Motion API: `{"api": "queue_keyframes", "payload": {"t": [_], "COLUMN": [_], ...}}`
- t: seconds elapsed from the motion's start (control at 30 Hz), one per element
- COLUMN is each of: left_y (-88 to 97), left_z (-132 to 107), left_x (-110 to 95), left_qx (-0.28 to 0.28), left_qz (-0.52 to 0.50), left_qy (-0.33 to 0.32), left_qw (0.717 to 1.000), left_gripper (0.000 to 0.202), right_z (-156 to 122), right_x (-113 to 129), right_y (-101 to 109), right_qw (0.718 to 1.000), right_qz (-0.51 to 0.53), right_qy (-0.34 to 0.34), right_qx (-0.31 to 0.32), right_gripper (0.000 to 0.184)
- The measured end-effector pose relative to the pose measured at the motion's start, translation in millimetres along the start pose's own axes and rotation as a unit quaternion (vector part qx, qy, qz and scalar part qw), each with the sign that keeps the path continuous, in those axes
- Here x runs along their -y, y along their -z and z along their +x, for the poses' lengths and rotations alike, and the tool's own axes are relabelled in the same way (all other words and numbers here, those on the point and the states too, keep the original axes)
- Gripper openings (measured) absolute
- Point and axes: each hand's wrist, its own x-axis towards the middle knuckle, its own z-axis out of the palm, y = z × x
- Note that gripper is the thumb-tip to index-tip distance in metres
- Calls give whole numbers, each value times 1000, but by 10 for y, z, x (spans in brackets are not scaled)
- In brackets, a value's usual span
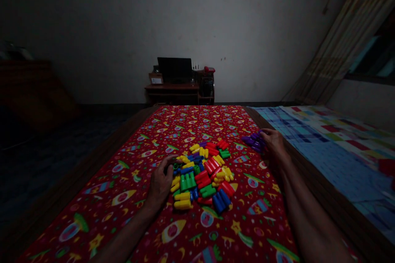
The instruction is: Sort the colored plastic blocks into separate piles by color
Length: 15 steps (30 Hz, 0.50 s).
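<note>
A heap of plastic building pieces (203,174) in red, yellow, green, blue and purple lies on a red cloth (191,127) printed with rockets and stars. My left hand (160,183) rests at the heap's left edge, fingers curled round a small dark green piece (177,165). My right hand (273,141) reaches to the right, away from the heap, with its fingers closed on a cluster of purple pieces (254,140) lying on the cloth.
The cloth covers a long wooden-edged surface (108,148). A checked blue and multicoloured sheet (333,139) lies to the right. A low desk with a dark monitor (175,70) stands against the far wall. A curtain (348,37) hangs at the right.
</note>
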Motion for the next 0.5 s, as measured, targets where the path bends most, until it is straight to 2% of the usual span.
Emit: {"api": "queue_keyframes", "payload": {"t": [0.17, 0.27, 0.33, 0.4, 0.5], "left_y": [1, -3, -3, -2, -3], "left_z": [0, 3, 3, 0, -7], "left_x": [-47, -51, -51, -52, -55], "left_qx": [1, 4, 5, 4, 1], "left_qz": [1, 0, -1, -2, 0], "left_qy": [8, 9, 8, 9, 13], "left_qw": [1000, 1000, 1000, 1000, 1000], "left_gripper": [33, 35, 35, 35, 34], "right_z": [-8, 12, 21, -1, -132], "right_x": [-56, 42, 166, 344, 716], "right_y": [-32, 35, 76, 62, -127], "right_qw": [999, 1000, 999, 998, 986], "right_qz": [-35, -23, -1, 42, 108], "right_qy": [-6, -10, 4, 34, 110], "right_qx": [28, -14, -40, -33, 56], "right_gripper": [41, 39, 38, 36, 33]}}
